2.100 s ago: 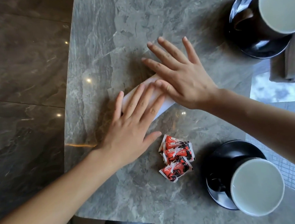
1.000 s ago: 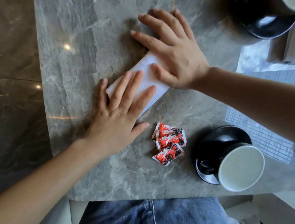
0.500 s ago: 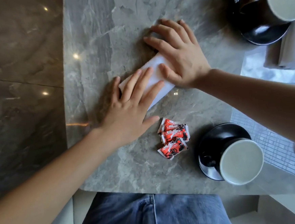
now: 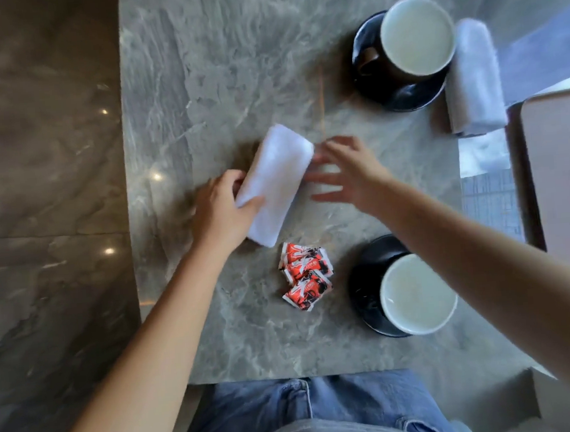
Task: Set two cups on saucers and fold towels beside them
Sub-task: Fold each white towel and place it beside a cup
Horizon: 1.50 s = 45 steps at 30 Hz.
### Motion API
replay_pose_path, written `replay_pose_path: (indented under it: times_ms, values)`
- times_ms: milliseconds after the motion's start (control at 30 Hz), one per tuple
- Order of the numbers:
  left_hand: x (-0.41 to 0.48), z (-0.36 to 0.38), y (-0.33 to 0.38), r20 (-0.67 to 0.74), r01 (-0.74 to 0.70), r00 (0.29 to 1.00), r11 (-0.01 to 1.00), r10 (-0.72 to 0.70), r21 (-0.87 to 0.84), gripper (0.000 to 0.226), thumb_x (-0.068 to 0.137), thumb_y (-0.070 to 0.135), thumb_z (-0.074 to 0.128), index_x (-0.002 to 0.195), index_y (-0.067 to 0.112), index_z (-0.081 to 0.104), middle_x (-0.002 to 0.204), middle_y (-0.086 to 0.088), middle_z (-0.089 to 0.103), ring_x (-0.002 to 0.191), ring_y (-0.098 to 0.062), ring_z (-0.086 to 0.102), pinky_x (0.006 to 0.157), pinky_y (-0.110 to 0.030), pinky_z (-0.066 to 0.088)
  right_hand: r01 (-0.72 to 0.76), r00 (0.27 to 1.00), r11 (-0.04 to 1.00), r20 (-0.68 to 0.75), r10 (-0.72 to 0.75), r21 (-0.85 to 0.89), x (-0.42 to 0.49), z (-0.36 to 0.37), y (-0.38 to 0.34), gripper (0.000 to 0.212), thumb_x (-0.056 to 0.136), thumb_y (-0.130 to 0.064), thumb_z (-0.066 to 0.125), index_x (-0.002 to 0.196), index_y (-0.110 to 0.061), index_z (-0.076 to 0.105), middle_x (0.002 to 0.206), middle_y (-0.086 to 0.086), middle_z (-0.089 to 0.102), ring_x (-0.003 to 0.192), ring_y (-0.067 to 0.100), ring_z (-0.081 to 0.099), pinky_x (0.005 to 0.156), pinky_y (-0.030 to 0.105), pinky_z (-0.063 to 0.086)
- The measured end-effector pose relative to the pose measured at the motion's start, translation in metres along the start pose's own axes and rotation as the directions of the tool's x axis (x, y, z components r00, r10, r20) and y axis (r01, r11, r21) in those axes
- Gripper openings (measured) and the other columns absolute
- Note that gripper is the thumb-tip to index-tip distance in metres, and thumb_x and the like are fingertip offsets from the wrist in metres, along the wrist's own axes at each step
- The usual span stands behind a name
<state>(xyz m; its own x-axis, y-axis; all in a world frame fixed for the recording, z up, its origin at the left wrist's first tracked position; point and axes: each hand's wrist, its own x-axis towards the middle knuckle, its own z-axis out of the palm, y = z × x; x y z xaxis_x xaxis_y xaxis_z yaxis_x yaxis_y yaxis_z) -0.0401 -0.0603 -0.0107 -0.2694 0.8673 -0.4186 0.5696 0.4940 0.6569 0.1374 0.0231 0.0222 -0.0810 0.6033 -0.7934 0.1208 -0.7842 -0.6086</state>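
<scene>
Left: our left hand (image 4: 222, 210), flat a moment ago, now grips the folded towel (image 4: 276, 182) by its edge, centrally on the table (image 4: 217, 67). Right: our right hand (image 4: 348, 173) has come off it, fingers spread, empty. We judge folding done, placement beside the near cup (image 4: 418, 294) pending.

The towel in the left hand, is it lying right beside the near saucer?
No, the left hand grips the towel well apart from the near saucer, with red packets between.

Motion blur on the right hand (image 4: 359, 176); left hand (image 4: 218, 214) fingers (image 4: 232, 177) partly behind towel (image 4: 277, 179); tray (image 4: 567, 176) cropped at right.
</scene>
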Motion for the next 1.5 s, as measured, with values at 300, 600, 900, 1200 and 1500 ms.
replay_pose_path:
  times_ms: [300, 600, 900, 1200, 1500]
  values:
    - [-0.034, 0.023, 0.050, -0.050, -0.027, 0.999, 0.878, 0.004, -0.479, 0.032, 0.084, 0.001, 0.057, 0.113, 0.011, 0.050, 0.098, 0.002, 0.059, 0.086, -0.009, 0.055, 0.070, -0.013, 0.045, 0.066, 0.977, 0.997, 0.206, -0.059, -0.028, -0.035, 0.014, -0.022, 0.016, 0.083, -0.019, 0.065, 0.098, -0.019, 0.060, 0.098, 0.003, 0.065, 0.096, 0.018, 0.062, 0.084, 0.035, 0.048]
    - [-0.113, 0.078, 0.158, 0.197, -0.113, 0.938, 0.789, 0.285, -0.603, 0.066, 0.075, 0.026, 0.064, 0.133, 0.016, 0.036, 0.126, 0.004, 0.055, 0.113, -0.001, 0.054, 0.098, -0.024, 0.043, 0.104, 0.893, 0.993, 0.444, -0.071, -0.051, -0.071, -0.151, -0.053, 0.039, 0.069, -0.027, 0.055, 0.105, -0.016, 0.062, 0.098, 0.002, 0.073, 0.099, 0.017, 0.069, 0.083, 0.030, 0.055]
    - [-0.202, 0.211, 0.186, 0.600, 0.451, 0.799, 0.681, -0.021, -0.577, 0.014, 0.084, 0.038, 0.058, 0.097, 0.037, 0.053, 0.092, 0.009, 0.062, 0.070, -0.003, 0.062, 0.052, -0.019, 0.047, 0.272, 0.906, 0.893, 0.408, -0.113, -0.358, -0.082, -0.276, 0.004, 0.014, 0.076, -0.022, 0.074, 0.087, -0.030, 0.070, 0.071, -0.018, 0.065, 0.065, -0.005, 0.061, 0.052, 0.010, 0.046]
    - [-0.220, 0.249, 0.156, 0.562, 0.644, 0.748, 0.589, -0.352, -0.488, 0.028, 0.086, 0.023, 0.060, 0.113, 0.020, 0.054, 0.081, 0.000, 0.059, 0.050, -0.007, 0.047, 0.040, -0.015, 0.034, 0.426, 0.904, 0.647, 0.308, -0.295, -0.632, -0.053, -0.273, 0.053, 0.025, 0.077, 0.001, 0.068, 0.100, -0.006, 0.061, 0.082, -0.002, 0.058, 0.076, 0.013, 0.053, 0.066, 0.027, 0.044]
    - [-0.230, 0.251, 0.136, 0.497, 0.642, 0.763, 0.575, -0.413, -0.507, 0.012, 0.088, 0.029, 0.057, 0.093, 0.018, 0.056, 0.073, 0.005, 0.062, 0.052, -0.007, 0.045, 0.043, -0.016, 0.031, 0.508, 0.856, 0.467, 0.365, -0.366, -0.724, -0.039, -0.246, 0.064, 0.025, 0.075, -0.006, 0.071, 0.097, -0.011, 0.062, 0.094, 0.001, 0.061, 0.090, 0.017, 0.059, 0.081, 0.034, 0.050]
